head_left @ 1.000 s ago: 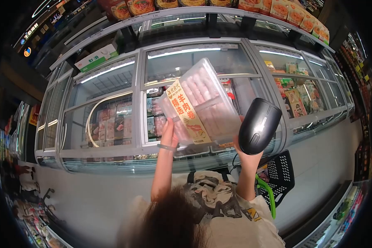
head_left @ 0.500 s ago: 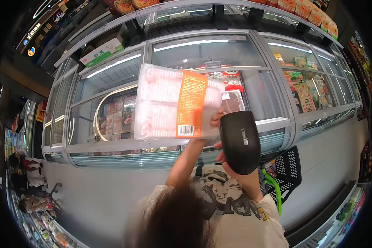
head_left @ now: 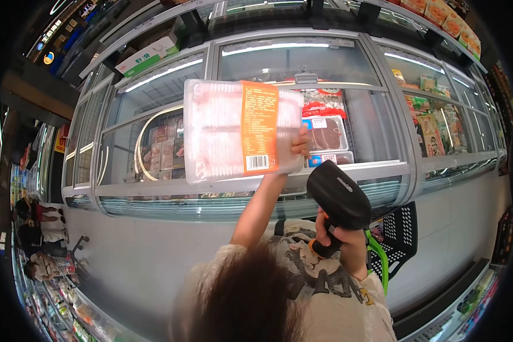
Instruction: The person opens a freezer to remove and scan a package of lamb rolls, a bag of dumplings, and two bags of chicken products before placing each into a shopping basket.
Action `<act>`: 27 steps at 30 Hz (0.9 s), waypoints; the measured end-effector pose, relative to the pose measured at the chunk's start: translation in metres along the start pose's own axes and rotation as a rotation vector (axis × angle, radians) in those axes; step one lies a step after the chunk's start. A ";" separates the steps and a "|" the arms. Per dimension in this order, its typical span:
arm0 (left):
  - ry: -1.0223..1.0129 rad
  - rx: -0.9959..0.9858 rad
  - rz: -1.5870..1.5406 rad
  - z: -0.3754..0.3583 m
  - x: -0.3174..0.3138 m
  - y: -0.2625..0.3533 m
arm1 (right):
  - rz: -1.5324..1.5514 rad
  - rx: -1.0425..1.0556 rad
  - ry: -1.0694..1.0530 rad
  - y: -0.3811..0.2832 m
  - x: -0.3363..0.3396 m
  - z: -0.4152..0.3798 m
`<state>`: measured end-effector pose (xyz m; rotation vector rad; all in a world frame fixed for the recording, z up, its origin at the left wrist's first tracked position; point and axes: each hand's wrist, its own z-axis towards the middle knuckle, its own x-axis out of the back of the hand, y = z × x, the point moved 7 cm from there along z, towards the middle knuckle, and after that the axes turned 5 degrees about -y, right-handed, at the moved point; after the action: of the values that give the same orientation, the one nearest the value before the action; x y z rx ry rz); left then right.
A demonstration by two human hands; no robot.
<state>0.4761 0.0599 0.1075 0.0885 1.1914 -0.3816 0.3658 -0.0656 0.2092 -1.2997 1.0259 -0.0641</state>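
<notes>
My left hand [head_left: 301, 142] is closed on the lower right edge of a clear plastic pack of pale pink frozen meat rolls [head_left: 214, 131]. Its fingers curl over the edge, and the rest of the hand is behind the pack. An orange label [head_left: 260, 122] with a barcode [head_left: 257, 163] runs down the pack. In my right hand [head_left: 347, 238] is a black barcode scanner [head_left: 340, 194], gripped round its handle. The scanner's head is tilted towards the upper left, apart from the pack. Both are in front of a glass-topped chest freezer [head_left: 319, 181].
Through the freezer opening I see trays of dark meat [head_left: 328, 135] and a red-and-white bag [head_left: 323, 105]. A black basket with a green handle [head_left: 402, 233] is at my right. Far left, people stand near a cart [head_left: 77, 256]. A shelf of packaged food [head_left: 439, 23] runs above the freezer.
The scanner has moved down and right, away from the pack, and turned so its handle shows. The pack has shifted slightly up and left, showing more of my left fingers.
</notes>
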 end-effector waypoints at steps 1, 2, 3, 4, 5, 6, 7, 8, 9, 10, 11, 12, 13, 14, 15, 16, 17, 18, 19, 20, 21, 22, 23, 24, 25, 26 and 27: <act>0.024 -0.028 0.092 0.000 -0.001 0.003 | 0.010 -0.045 -0.034 0.001 -0.010 0.002; 0.047 -0.055 0.183 -0.001 -0.003 0.008 | 0.021 -0.090 -0.068 0.003 -0.016 0.003; 0.072 -0.083 0.274 -0.001 -0.007 0.012 | -0.006 -0.126 -0.097 0.009 -0.016 0.003; 0.093 -0.089 0.325 0.000 -0.009 0.013 | -0.005 -0.149 -0.099 0.011 -0.016 0.004; 0.113 -0.096 0.376 0.001 -0.011 0.015 | -0.004 -0.172 -0.102 0.014 -0.017 0.005; 0.134 -0.103 0.429 0.001 -0.014 0.017 | -0.003 -0.194 -0.105 0.017 -0.018 0.006; 0.128 -0.090 0.411 0.001 -0.017 0.017 | 0.017 -0.223 -0.103 0.020 -0.016 0.006; 0.122 -0.077 0.394 0.001 -0.021 0.016 | 0.019 -0.224 -0.089 0.020 -0.015 0.006; 0.115 -0.064 0.376 0.001 -0.022 0.015 | 0.020 -0.224 -0.076 0.021 -0.015 0.006; 0.109 -0.068 0.399 0.000 -0.022 0.017 | 0.021 -0.225 -0.062 0.021 -0.014 0.007; 0.103 -0.072 0.421 -0.001 -0.021 0.020 | 0.036 -0.226 -0.057 0.022 -0.013 0.007; 0.097 -0.075 0.441 -0.002 -0.020 0.021 | 0.052 -0.227 -0.051 0.023 -0.013 0.008; 0.084 -0.063 0.424 -0.001 -0.020 0.020 | 0.067 -0.228 -0.046 0.024 -0.012 0.008; 0.071 -0.053 0.409 -0.001 -0.021 0.019 | 0.063 -0.216 -0.050 0.024 -0.011 0.008; 0.056 -0.044 0.394 0.000 -0.021 0.019 | 0.058 -0.204 -0.056 0.025 -0.010 0.009; 0.052 -0.043 0.394 0.000 -0.020 0.019 | 0.052 -0.193 -0.064 0.024 -0.010 0.010; 0.049 -0.043 0.394 0.000 -0.018 0.020 | 0.045 -0.193 -0.064 0.024 -0.009 0.010; 0.047 -0.042 0.394 -0.001 -0.018 0.020 | 0.038 -0.192 -0.062 0.024 -0.009 0.010; 0.047 -0.050 0.405 -0.001 -0.018 0.020 | 0.032 -0.191 -0.060 0.024 -0.010 0.010; 0.048 -0.058 0.417 -0.001 -0.019 0.020 | 0.028 -0.197 -0.055 0.023 -0.010 0.010; 0.049 -0.064 0.429 0.000 -0.020 0.020 | 0.024 -0.202 -0.050 0.023 -0.011 0.011; 0.071 -0.074 0.436 -0.001 -0.021 0.019 | 0.021 -0.207 -0.045 0.022 -0.012 0.011; 0.093 -0.084 0.444 -0.002 -0.022 0.018 | 0.029 -0.212 -0.039 0.021 -0.013 0.011; 0.115 -0.094 0.451 -0.003 -0.023 0.018 | 0.037 -0.217 -0.033 0.021 -0.015 0.010; 0.127 -0.104 0.460 -0.003 -0.023 0.017 | 0.046 -0.222 -0.028 0.020 -0.015 0.010; 0.138 -0.113 0.468 -0.003 -0.022 0.017 | 0.043 -0.219 -0.036 0.020 -0.016 0.011; 0.149 -0.122 0.476 -0.003 -0.022 0.017 | 0.040 -0.217 -0.044 0.021 -0.015 0.011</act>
<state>0.4725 0.0813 0.1242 0.2917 1.2928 0.1177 0.3538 -0.0420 0.2006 -1.4696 1.0419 0.1093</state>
